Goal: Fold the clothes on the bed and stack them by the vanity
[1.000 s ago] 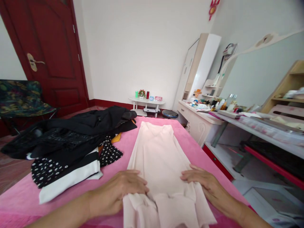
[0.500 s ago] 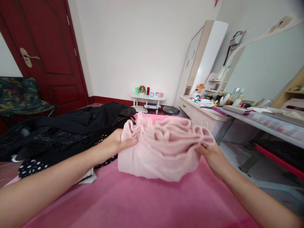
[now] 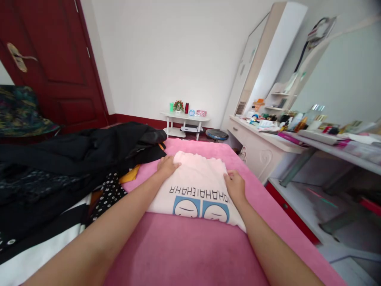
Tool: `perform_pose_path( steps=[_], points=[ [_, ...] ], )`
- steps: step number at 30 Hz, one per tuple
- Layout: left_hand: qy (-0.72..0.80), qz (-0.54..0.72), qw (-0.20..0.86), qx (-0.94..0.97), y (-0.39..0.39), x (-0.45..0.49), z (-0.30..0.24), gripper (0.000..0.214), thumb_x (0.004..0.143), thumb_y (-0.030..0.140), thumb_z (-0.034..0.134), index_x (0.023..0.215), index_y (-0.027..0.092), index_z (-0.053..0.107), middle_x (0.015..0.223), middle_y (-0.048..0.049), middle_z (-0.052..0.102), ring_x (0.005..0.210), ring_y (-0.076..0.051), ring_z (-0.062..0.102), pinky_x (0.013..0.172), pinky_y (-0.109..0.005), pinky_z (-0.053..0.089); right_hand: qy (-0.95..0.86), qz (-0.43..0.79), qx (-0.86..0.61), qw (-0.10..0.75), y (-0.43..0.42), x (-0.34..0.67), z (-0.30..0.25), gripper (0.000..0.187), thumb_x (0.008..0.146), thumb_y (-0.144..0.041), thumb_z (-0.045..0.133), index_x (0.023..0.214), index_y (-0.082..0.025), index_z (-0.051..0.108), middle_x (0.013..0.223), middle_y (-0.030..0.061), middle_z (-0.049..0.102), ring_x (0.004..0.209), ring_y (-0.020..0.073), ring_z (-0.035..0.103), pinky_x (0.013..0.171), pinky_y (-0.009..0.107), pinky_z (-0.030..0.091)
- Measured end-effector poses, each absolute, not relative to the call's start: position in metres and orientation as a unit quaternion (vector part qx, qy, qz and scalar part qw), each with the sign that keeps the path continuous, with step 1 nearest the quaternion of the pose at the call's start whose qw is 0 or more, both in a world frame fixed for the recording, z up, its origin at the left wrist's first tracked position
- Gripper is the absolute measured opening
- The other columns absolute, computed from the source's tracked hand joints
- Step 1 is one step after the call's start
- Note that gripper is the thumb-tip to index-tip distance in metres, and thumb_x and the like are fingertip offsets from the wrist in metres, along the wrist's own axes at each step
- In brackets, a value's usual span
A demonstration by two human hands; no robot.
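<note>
A pale pink folded shirt (image 3: 196,186) lies on the pink bed cover (image 3: 184,254), its print of dark letters and two blue squares facing up toward me. My left hand (image 3: 167,166) rests flat on the shirt's far left corner, fingers stretched out. My right hand (image 3: 235,185) lies flat on its right edge, fingers open and pressed on the cloth. Neither hand grips anything.
A heap of black, polka-dot and striped clothes (image 3: 74,167) covers the bed's left side. To the right stands a white dresser (image 3: 262,147) crowded with bottles. A small white table (image 3: 184,119) and a dark red door (image 3: 50,63) lie beyond.
The shirt lay flat and long, then both hands lifted its near end and carried it forward. Now it lies folded in half with the print up, hands flat on it.
</note>
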State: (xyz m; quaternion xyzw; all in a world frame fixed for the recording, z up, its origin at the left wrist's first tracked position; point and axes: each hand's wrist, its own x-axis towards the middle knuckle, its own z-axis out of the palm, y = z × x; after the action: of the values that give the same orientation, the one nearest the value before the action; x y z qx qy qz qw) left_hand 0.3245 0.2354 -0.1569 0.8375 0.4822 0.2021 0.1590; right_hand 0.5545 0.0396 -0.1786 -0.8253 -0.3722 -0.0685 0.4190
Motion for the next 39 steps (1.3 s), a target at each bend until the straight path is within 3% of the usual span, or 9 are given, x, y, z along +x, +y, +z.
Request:
perform_pose_path(
  steps=[4,9,13,18,23,27,30,34,39],
  points=[
    [0.511,0.186,0.125,0.830,0.229,0.328,-0.147,0.050,0.083,0.045,0.053,0.126,0.019,0.049,0.130,-0.0142,0.049,0.119,-0.031,0.045,0.097,-0.040,0.035,-0.358,-0.071,-0.817,0.448,0.040,0.555,-0.176,0.032,0.075,-0.036,0.049,0.094,-0.015,0.064,0.084,0.0091,0.071,0.079,0.0221,0.065,0.074,0.029,0.047],
    [0.470,0.193,0.049,0.860,0.183,0.331,-0.116,0.059,0.082,0.030,0.053,0.136,0.012,0.037,0.151,-0.0181,0.021,0.136,-0.032,0.023,0.107,-0.045,0.024,-0.309,-0.065,-0.872,0.375,0.035,0.543,-0.162,0.029,0.079,-0.030,0.044,0.093,-0.016,0.065,0.086,0.0077,0.071,0.083,0.0199,0.065,0.074,0.026,0.045],
    [0.322,0.181,0.129,0.920,0.135,0.324,-0.112,0.063,0.092,0.044,0.033,0.142,0.006,0.028,0.151,-0.0184,0.022,0.140,-0.026,0.017,0.113,-0.038,0.017,-0.296,-0.007,-0.913,0.281,0.042,0.547,-0.141,0.026,0.078,-0.034,0.049,0.086,-0.017,0.068,0.090,0.0121,0.071,0.086,0.0251,0.066,0.069,0.030,0.046],
    [0.261,0.151,0.192,0.934,0.117,0.317,-0.126,0.072,0.092,0.057,0.020,0.147,0.010,0.017,0.154,-0.0163,0.013,0.142,-0.025,0.008,0.113,-0.042,0.014,-0.317,0.008,-0.921,0.225,0.062,0.560,-0.114,0.055,0.075,-0.061,0.052,0.104,-0.016,0.064,0.104,0.0156,0.067,0.095,0.0293,0.064,0.073,0.036,0.047],
    [0.333,0.122,0.164,0.920,0.153,0.326,-0.140,0.083,0.086,0.070,0.019,0.148,0.014,0.018,0.154,-0.0160,0.012,0.142,-0.029,0.008,0.112,-0.048,0.011,-0.375,-0.054,-0.911,0.160,0.082,0.560,-0.113,0.022,0.076,-0.035,0.058,0.089,-0.020,0.069,0.096,0.0107,0.069,0.093,0.0257,0.064,0.076,0.032,0.045],
    [0.399,0.155,0.103,0.898,0.183,0.336,-0.154,0.083,0.084,0.071,0.021,0.146,0.015,0.025,0.154,-0.0129,0.011,0.142,-0.029,0.004,0.113,-0.047,0.007,-0.357,-0.086,-0.915,0.171,0.089,0.559,-0.133,0.035,0.089,-0.033,0.038,0.099,-0.015,0.066,0.106,0.0160,0.065,0.099,0.0268,0.061,0.080,0.035,0.044],
    [0.486,0.202,0.090,0.846,0.200,0.343,-0.159,0.079,0.085,0.066,0.030,0.144,0.013,0.027,0.152,-0.0169,0.020,0.139,-0.034,0.016,0.109,-0.049,0.019,-0.332,-0.106,-0.916,0.200,0.090,0.560,-0.150,0.053,0.093,-0.048,0.024,0.115,-0.014,0.058,0.116,0.0171,0.059,0.104,0.0279,0.058,0.082,0.037,0.045],
    [0.550,0.244,0.097,0.793,0.214,0.348,-0.160,0.070,0.084,0.055,0.047,0.135,0.009,0.038,0.129,-0.0232,0.051,0.122,-0.036,0.045,0.098,-0.045,0.036,-0.343,-0.110,-0.901,0.241,0.089,0.562,-0.162,0.073,0.080,-0.071,0.037,0.124,-0.015,0.051,0.121,0.0162,0.058,0.111,0.0321,0.053,0.084,0.040,0.044],
    [0.540,0.281,0.189,0.771,0.223,0.343,-0.153,0.067,0.081,0.041,0.060,0.138,0.015,0.035,0.120,-0.0162,0.060,0.115,-0.030,0.053,0.093,-0.038,0.042,-0.358,-0.023,-0.899,0.249,0.086,0.564,-0.148,0.051,0.078,-0.058,0.052,0.106,-0.016,0.064,0.101,0.0140,0.068,0.094,0.0274,0.062,0.075,0.034,0.044]
  ],
)
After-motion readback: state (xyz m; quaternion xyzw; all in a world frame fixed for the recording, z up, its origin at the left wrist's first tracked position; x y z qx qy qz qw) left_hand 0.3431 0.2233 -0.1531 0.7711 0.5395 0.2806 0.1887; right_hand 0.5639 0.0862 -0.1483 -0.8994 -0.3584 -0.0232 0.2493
